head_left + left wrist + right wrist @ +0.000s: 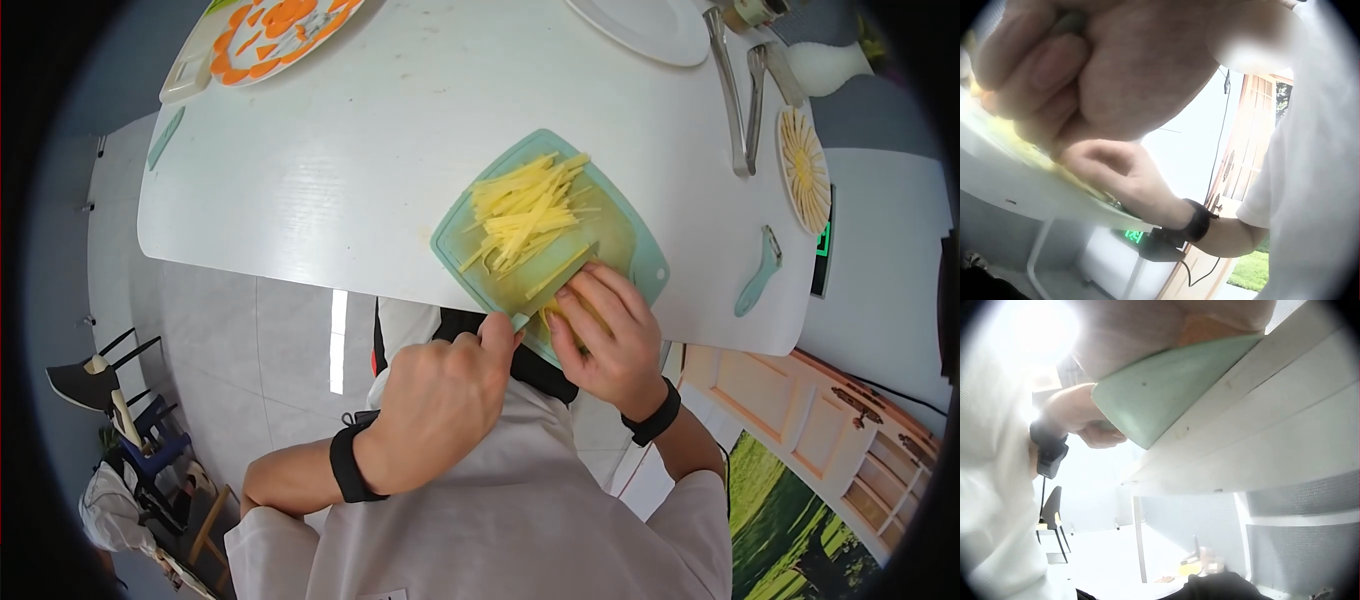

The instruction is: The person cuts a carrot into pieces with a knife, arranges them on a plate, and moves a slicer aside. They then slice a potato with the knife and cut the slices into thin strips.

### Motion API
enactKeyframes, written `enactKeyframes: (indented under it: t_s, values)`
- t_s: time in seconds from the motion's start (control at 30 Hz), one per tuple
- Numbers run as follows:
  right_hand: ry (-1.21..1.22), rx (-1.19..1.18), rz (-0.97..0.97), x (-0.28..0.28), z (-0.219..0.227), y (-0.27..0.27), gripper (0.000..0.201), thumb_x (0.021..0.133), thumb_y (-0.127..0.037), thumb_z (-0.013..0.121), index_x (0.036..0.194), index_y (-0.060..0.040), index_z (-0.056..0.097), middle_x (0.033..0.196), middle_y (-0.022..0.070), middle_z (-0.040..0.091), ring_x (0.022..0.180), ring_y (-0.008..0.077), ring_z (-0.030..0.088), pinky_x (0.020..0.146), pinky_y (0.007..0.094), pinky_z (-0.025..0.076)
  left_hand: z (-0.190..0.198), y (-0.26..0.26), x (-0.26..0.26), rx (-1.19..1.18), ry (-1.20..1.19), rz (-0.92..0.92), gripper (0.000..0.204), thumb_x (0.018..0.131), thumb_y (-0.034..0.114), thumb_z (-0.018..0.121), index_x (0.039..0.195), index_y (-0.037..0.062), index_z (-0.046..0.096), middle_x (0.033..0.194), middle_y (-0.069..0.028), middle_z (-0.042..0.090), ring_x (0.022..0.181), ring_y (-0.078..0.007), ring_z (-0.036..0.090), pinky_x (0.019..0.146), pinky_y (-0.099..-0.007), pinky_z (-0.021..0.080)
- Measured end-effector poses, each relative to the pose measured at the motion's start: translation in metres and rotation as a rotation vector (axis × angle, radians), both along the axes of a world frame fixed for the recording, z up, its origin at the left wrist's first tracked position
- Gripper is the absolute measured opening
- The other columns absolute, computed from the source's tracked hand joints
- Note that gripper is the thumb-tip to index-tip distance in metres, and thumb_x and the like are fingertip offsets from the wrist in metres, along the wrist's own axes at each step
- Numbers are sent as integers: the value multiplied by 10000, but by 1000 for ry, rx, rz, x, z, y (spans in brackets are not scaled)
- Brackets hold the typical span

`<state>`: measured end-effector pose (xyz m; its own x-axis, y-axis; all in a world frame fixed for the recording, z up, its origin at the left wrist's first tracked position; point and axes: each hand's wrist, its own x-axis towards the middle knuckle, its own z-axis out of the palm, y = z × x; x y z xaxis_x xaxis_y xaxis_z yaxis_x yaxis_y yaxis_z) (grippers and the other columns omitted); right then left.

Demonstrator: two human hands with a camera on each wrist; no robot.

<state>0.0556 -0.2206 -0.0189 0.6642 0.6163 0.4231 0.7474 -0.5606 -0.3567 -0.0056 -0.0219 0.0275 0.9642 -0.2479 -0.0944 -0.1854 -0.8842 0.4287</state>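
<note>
My left hand (435, 405) grips the green handle of a knife (560, 278), its blade lying across the green cutting board (625, 225) beside the right fingertips. In the left wrist view the left hand (1129, 62) curls round the handle. With fingers and thumb, my right hand (610, 340) holds a yellow vegetable piece (590, 310) against the board, mostly covered by that hand. Thin yellow strips (525, 210) lie heaped beyond the blade. The right wrist view shows the board's underside (1154, 387) at the table edge, with the right hand (1129, 331) above it.
A plate with orange slices (235, 75) sits back left, near a small green tool (166, 138). An empty white plate (650, 30), metal tongs (735, 100), a plate of pale slices (804, 170) and a green peeler (762, 275) stand to the right.
</note>
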Motion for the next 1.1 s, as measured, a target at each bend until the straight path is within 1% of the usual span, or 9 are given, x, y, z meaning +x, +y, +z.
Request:
enactKeyframes:
  t_s: [0.1,0.2,0.4,0.6,0.7,1.1]
  values:
    - [10,5,0,0,1,1,239,796,-80,747,1009,27,726,1143,140,659,1091,328,635,928,426,548,5,3,6,32,20,-39,220,978,186,626,847,52,509,516,-71,541,427,-257,566,417,-370,428]
    - [16,2,-5,0,2,0,237,792,-77,747,1003,28,725,1144,143,662,1086,329,637,924,424,551,5,8,13,14,56,-65,214,981,189,620,857,49,517,501,-71,535,422,-254,561,418,-366,429]
    - [22,1,-12,-1,1,1,234,789,-74,748,999,26,726,1152,151,669,1089,331,639,927,424,551,4,7,7,25,28,-47,219,983,192,618,853,49,516,508,-65,542,416,-248,550,415,-361,424]
    - [23,10,-7,-1,0,0,246,787,-72,744,1014,21,723,1155,147,672,1090,332,641,922,423,556,6,10,3,28,51,-56,219,979,183,624,846,46,516,514,-60,551,424,-242,565,414,-358,424]
    - [19,13,-8,0,-2,0,253,785,-70,743,1021,18,722,1159,144,671,1091,332,641,920,422,559,6,11,3,0,26,-44,223,977,178,624,839,44,511,514,-63,552,427,-245,569,415,-359,425]
    - [-2,-6,-3,-2,-3,-1,259,791,-74,745,1035,9,719,1173,127,655,1114,320,628,917,410,568,1,7,14,-37,76,-59,230,995,178,593,839,42,492,494,-84,533,413,-276,554,411,-377,429]
